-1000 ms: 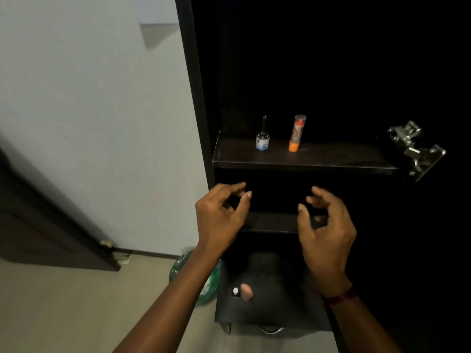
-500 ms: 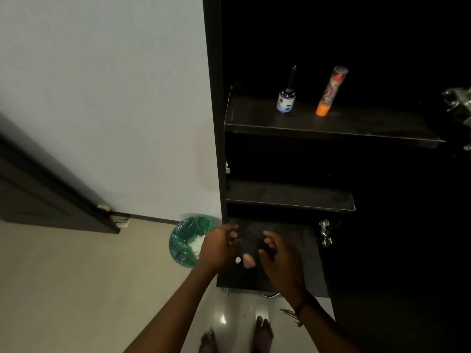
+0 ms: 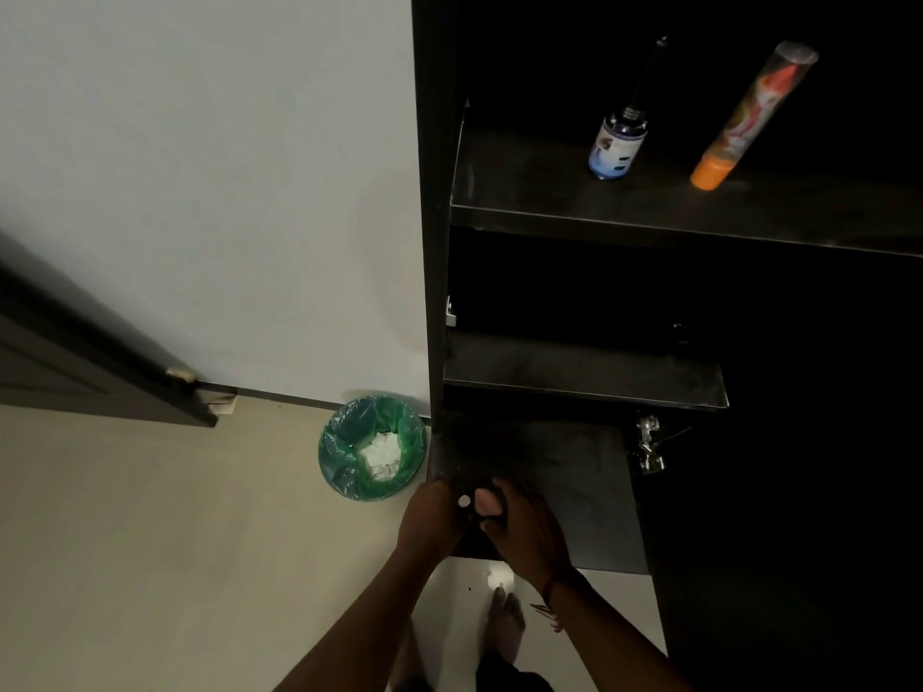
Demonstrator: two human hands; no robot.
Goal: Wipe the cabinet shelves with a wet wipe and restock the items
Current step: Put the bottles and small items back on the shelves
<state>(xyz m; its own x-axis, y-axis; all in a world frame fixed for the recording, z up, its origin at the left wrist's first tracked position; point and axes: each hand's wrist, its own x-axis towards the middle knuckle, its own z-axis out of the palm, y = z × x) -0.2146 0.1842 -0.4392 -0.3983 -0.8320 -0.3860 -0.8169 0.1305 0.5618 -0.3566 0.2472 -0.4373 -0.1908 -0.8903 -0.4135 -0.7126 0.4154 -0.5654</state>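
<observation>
On the lowest shelf [image 3: 574, 472], at its near left corner, my right hand [image 3: 524, 536] curls round the pink item [image 3: 487, 504], my left hand's [image 3: 429, 516] hold on the white-capped one [image 3: 464, 501] I cannot tell, so restocking seems midway: bottle [image 3: 617, 152] and tube [image 3: 749, 122] already stand on the top shelf [image 3: 539, 202].

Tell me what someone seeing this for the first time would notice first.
The bright orange-capped tube and the blue-labelled bottle stand out on the dark upper shelf. On the floor left of the cabinet, a green-lined bin holds crumpled white waste. Low down, the left hand and right hand meet around a white-capped item and a pink item on the bottom shelf; the grip is too dark to judge.
</observation>
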